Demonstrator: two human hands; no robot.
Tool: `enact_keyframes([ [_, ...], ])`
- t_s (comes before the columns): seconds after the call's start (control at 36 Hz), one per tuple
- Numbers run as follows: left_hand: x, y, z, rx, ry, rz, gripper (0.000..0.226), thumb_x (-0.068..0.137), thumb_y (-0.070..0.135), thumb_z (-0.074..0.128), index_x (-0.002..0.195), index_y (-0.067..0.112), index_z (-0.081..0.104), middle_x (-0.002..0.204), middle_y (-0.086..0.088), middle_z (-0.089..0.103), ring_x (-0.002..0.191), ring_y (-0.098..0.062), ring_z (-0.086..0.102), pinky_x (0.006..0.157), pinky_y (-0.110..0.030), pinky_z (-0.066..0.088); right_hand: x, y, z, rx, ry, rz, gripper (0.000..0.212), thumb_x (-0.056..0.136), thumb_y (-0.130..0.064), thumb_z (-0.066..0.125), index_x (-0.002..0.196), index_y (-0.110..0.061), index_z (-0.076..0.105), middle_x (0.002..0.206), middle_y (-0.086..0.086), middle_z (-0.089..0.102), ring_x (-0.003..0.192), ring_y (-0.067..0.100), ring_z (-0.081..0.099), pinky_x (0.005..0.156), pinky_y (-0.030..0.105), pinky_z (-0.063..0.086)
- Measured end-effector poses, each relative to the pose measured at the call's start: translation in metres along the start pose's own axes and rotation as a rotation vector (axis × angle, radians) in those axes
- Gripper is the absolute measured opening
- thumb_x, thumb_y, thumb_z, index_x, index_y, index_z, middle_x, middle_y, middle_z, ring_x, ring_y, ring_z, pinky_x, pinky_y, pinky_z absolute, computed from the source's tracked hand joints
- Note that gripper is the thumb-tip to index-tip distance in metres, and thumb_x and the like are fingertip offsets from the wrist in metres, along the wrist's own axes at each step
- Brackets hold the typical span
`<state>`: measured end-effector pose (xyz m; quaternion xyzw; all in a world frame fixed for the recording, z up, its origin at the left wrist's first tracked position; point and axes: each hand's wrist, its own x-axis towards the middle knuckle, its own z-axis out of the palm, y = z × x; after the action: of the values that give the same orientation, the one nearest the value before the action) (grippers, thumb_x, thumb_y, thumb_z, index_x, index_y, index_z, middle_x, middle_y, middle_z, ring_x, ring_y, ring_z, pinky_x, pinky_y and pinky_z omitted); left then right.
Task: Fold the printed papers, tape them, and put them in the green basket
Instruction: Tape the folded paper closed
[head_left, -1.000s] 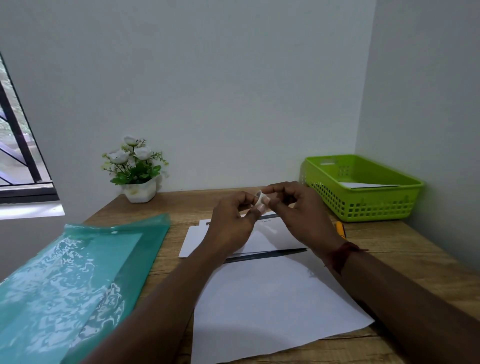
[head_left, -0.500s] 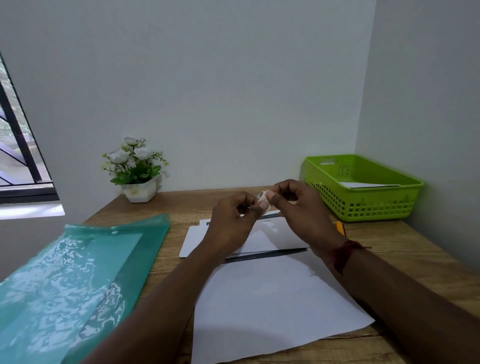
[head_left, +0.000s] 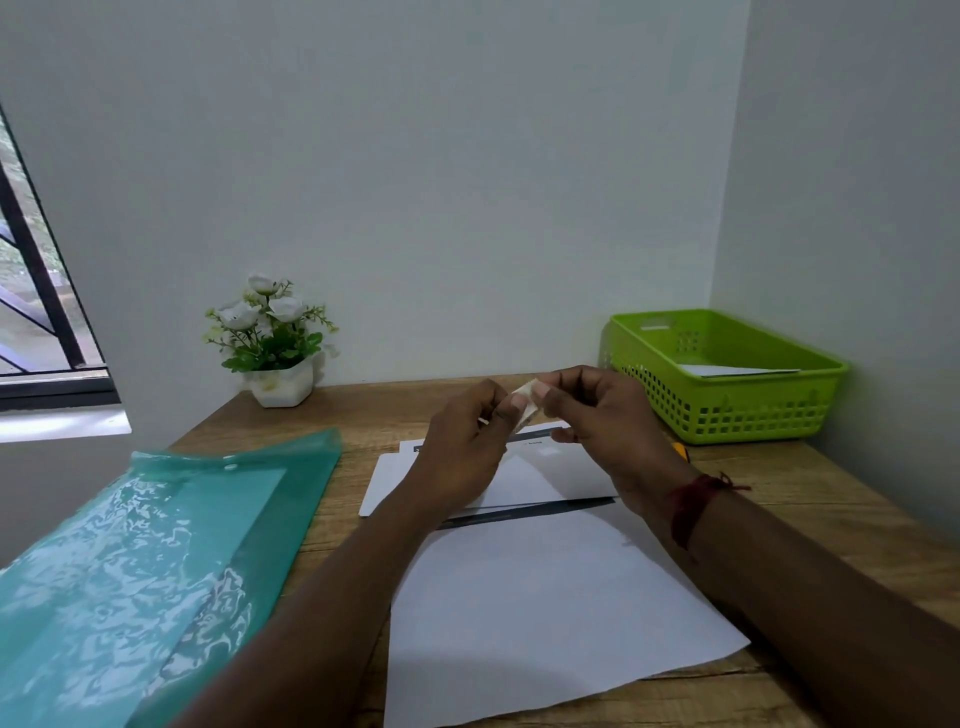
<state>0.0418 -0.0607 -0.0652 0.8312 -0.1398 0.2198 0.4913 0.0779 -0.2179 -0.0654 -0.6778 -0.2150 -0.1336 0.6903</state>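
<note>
— What fills the wooden surface (head_left: 779, 483)?
— Mostly a teal plastic folder (head_left: 156, 561) along the left side. Beside it a large white sheet (head_left: 545, 613) lies flat under both forearms.
— And the printed papers?
— One folded printed paper (head_left: 540, 475) lies just beyond the sheet, partly hidden by the raised hands. Another paper (head_left: 727, 370) lies inside the green basket (head_left: 727, 410), in the far right corner by the wall.
— Anything else around?
— A pot of white flowers (head_left: 272, 343) stands at the back left against the wall.
— The hands?
— The left hand (head_left: 462, 447) and right hand (head_left: 608, 421) meet above the folded paper. Their fingers are curled, and both pinch a small tape roll (head_left: 527, 402) at the fingertips. A red thread (head_left: 688, 506) circles the right wrist, and a yellow tool (head_left: 681, 451) peeks out behind it, mostly covered.
</note>
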Motion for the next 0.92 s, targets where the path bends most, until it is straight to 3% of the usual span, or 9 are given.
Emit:
enact_keyframes([
  [0.17, 0.0005, -0.0033, -0.0028, 0.036, -0.004, 0.011, 0.034, 0.1, 0.043, 0.048, 0.081, 0.015, 0.053, 0.089, -0.017, 0.063, 0.09, -0.033, 0.062, 0.079, -0.057, 0.054, -0.0003, 0.0021, 0.0, 0.018, -0.007, -0.009, 0.007, 0.086, -0.018, 0.073, 0.081, -0.02, 0.076, 0.073, -0.005, 0.074, 0.066, 0.001, 0.064, 0.058, 0.021, 0.053],
  [0.36, 0.003, -0.0082, -0.0027, -0.1, -0.023, -0.057, 0.026, 0.096, 0.036, 0.059, 0.081, 0.015, 0.059, 0.092, -0.012, 0.068, 0.086, -0.019, 0.071, 0.072, -0.033, 0.061, 0.0008, 0.0033, -0.0016, 0.026, -0.026, 0.014, 0.005, 0.084, -0.016, 0.074, 0.087, -0.019, 0.077, 0.073, -0.004, 0.074, 0.068, 0.004, 0.066, 0.061, 0.023, 0.055],
  [0.56, 0.0023, -0.0057, -0.0039, -0.134, -0.03, -0.075, 0.031, 0.095, 0.035, 0.06, 0.088, 0.005, 0.061, 0.094, -0.012, 0.068, 0.084, -0.016, 0.072, 0.072, -0.036, 0.062, -0.0004, 0.0047, -0.0008, -0.005, -0.064, 0.056, 0.005, 0.087, -0.025, 0.072, 0.084, -0.024, 0.077, 0.075, -0.004, 0.073, 0.069, 0.005, 0.066, 0.059, 0.023, 0.054],
  [0.83, 0.0002, -0.0008, -0.0039, -0.236, -0.032, -0.169, 0.028, 0.106, 0.02, 0.04, 0.096, 0.004, 0.061, 0.1, -0.01, 0.066, 0.086, -0.019, 0.07, 0.076, -0.037, 0.06, -0.0004, 0.0011, 0.0011, -0.026, -0.035, 0.031, 0.006, 0.086, -0.018, 0.072, 0.081, -0.015, 0.074, 0.071, 0.002, 0.068, 0.066, 0.012, 0.06, 0.058, 0.026, 0.05],
  [0.92, -0.0002, 0.0006, -0.0054, -0.27, -0.039, -0.171, 0.029, 0.106, 0.015, 0.038, 0.089, 0.006, 0.06, 0.1, -0.013, 0.066, 0.085, -0.022, 0.069, 0.076, -0.038, 0.059, 0.0, 0.0006, 0.0015, -0.018, -0.04, 0.035, 0.007, 0.086, -0.017, 0.072, 0.081, -0.015, 0.074, 0.071, 0.003, 0.068, 0.066, 0.012, 0.06, 0.059, 0.027, 0.051],
])
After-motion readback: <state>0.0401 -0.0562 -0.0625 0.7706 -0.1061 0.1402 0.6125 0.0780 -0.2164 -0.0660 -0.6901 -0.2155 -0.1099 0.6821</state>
